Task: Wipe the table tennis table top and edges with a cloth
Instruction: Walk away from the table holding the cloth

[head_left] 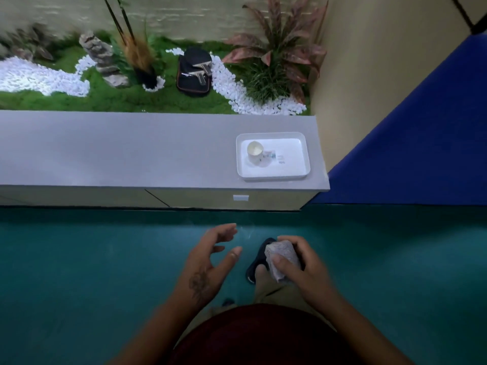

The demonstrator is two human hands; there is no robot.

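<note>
1. The person is standing on the teal floor (79,272) facing a grey ledge (118,148) and is looking down at both hands. No wiping is happening, so I am judging this to be the preparing step, with the cloth being readied.
2. The right hand (303,262) is gripping the cloth (283,256), a pale grey wad, with fingers curling over its top and the thumb pressing on its near side.
3. The left hand (208,259) is hovering near the wad and holding nothing, its fingers spread and loosely bent (perhaps about to help unfold the cloth, though that is only a guess).
4. The blue surface (421,122) running along the right side is, I am judging, the table tennis table top. It is lying well apart from both hands, up and to the right, on the right hand's side.
5. The next move is calling for a turn to the right, carrying the cloth over to the blue top, opening it flatter and laying it down near the edge.
6. On the ledge, a white tray (292,164) is sitting with a small cup (255,151) inside it, well apart from both hands.
</note>
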